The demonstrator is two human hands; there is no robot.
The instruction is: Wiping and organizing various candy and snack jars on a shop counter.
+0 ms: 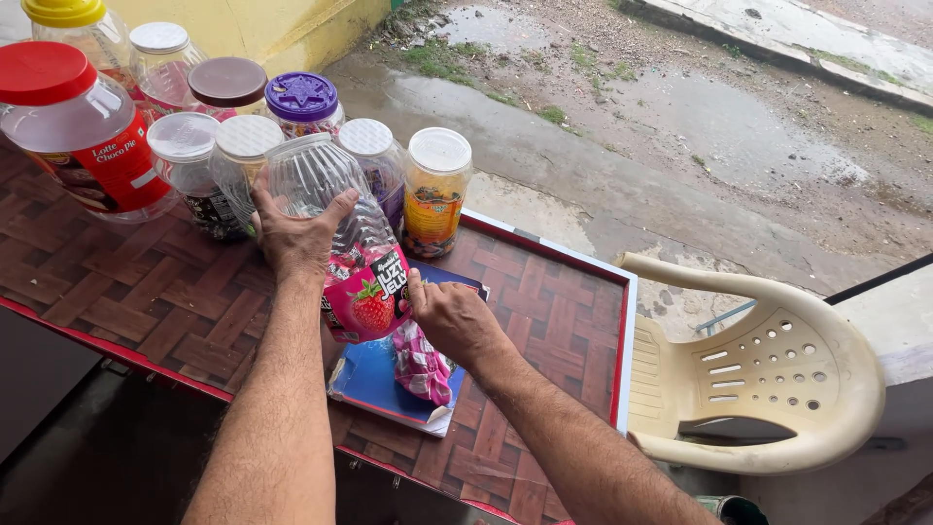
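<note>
My left hand [296,233] grips the bottom end of a clear ribbed plastic jar [335,209] that is tipped over with its mouth pointing down toward me. The jar carries a pink label with a strawberry picture. My right hand [452,316] holds the jar near its mouth. Pink wrapped sweets [423,365] spill or hang from the mouth onto a blue flat book or card [374,384] lying on the counter. The jar's mouth itself is hidden behind my right hand.
Several lidded sweet jars [185,107] stand at the back left of the brown woven-pattern counter [175,301], including a large red-lidded one [83,131] and a white-lidded one [435,190]. A cream plastic chair [768,369] sits to the right. Wet muddy ground lies beyond.
</note>
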